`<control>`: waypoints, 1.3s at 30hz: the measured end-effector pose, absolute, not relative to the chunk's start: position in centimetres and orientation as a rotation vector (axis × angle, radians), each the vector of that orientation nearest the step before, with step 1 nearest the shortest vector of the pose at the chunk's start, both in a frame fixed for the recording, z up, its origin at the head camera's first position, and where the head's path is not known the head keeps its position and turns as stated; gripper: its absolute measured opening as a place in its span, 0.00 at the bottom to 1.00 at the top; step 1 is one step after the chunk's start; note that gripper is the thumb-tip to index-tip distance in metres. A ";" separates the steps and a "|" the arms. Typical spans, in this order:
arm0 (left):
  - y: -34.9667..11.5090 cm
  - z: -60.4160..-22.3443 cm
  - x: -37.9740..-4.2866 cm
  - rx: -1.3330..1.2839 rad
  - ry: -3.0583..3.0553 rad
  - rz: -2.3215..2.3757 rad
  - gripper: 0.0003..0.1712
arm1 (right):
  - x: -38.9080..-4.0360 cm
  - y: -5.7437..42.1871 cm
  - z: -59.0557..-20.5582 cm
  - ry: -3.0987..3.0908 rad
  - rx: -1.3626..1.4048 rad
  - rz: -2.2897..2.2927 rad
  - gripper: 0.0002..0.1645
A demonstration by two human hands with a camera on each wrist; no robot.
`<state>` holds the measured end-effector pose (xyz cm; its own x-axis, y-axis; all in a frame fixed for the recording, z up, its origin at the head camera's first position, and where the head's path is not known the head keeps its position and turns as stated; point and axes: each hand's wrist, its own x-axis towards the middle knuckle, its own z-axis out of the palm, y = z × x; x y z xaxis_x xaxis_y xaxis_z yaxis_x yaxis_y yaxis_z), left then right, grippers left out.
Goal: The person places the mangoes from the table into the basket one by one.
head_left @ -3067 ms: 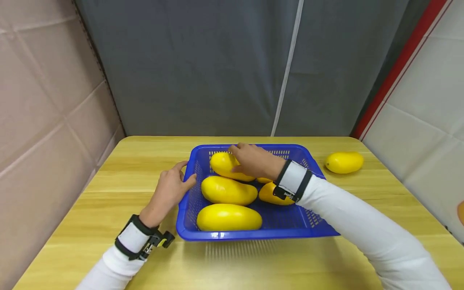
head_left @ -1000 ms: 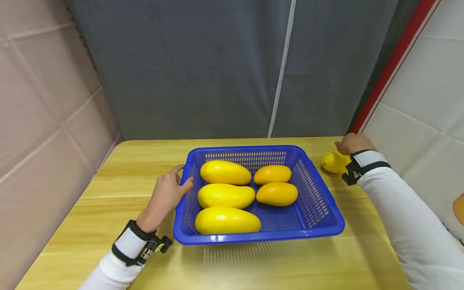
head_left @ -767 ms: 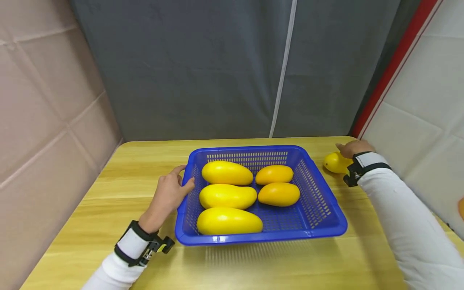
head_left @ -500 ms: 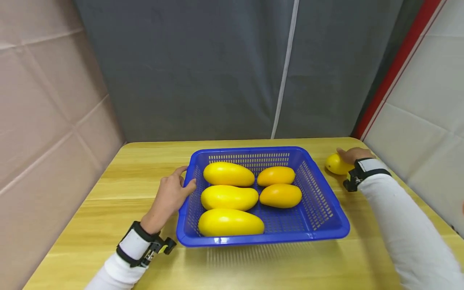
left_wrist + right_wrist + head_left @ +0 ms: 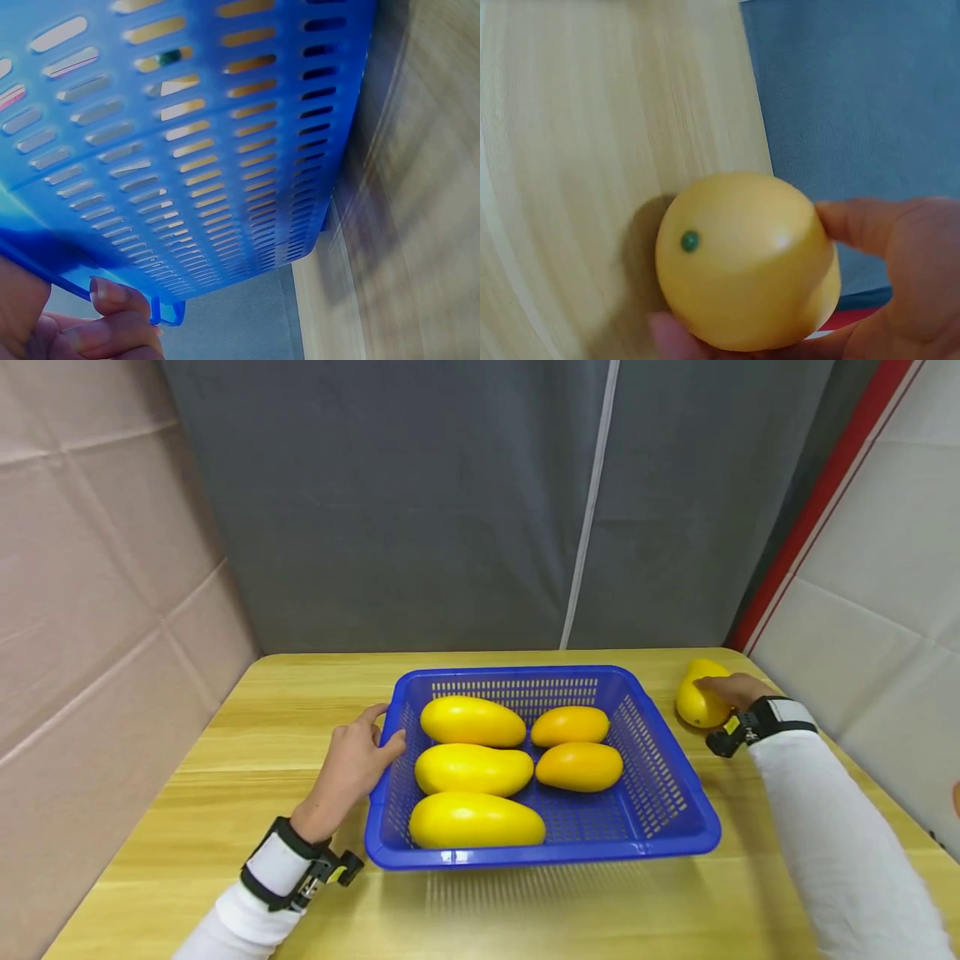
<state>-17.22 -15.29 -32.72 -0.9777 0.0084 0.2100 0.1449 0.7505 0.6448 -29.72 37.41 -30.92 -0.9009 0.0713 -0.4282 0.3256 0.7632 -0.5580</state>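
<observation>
A blue plastic basket (image 5: 540, 858) with slotted walls stands on the table. Three large yellow mangoes (image 5: 474, 768) lie stacked in rows on its left side, and two smaller, deeper yellow mangoes (image 5: 579, 767) on its right. My left hand (image 5: 348, 764) grips the basket's left rim, thumb over the inside edge; in the left wrist view curled fingers (image 5: 112, 326) show at the rim. At the far right my right hand (image 5: 737, 688) holds a loose yellow mango (image 5: 697, 700) between thumb and fingers. The right wrist view shows its rounded end with a green spot; some fingers are hidden behind it.
The wooden table (image 5: 225, 827) ends at a grey curtain (image 5: 420, 527) behind. A quilted pale wall (image 5: 112, 610) rises on the left, and a white panel (image 5: 877, 568) with a red strip on the right, close to my right hand.
My right hand has left a mango in the basket and moved right to the loose mango, which has turned from lying sideways to pointing away. The left hand stays on the rim.
</observation>
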 end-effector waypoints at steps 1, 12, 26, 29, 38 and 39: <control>-15.3 -32.8 -17.2 -0.122 -2.757 -1.039 0.32 | -29.7 37.5 -31.1 2.534 0.335 -0.994 0.49; -15.3 -32.7 -17.3 -0.127 -2.743 -1.051 0.33 | -29.1 35.9 -31.7 2.687 0.375 -1.063 0.51; -15.3 -32.6 -17.2 -0.135 -2.759 -1.058 0.32 | -27.5 32.7 -29.2 3.262 0.178 -0.703 0.47; -15.3 -32.7 -17.2 -0.138 -2.761 -1.057 0.33 | -25.9 31.3 -26.9 3.299 0.076 -0.731 0.49; -15.3 -32.5 -17.1 -0.128 -2.753 -1.046 0.32 | -19.9 25.5 -22.5 3.285 -0.463 -0.522 0.48; -15.3 -32.5 -17.1 -0.127 -2.755 -1.044 0.33 | -19.4 25.0 -22.5 3.264 -0.532 -0.493 0.48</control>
<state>-17.10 -15.35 -32.46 -0.9779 0.0124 0.2088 0.1476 0.7481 0.6470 -19.37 25.05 -22.45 -0.9296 -0.2778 0.2423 -0.3370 0.9069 -0.2530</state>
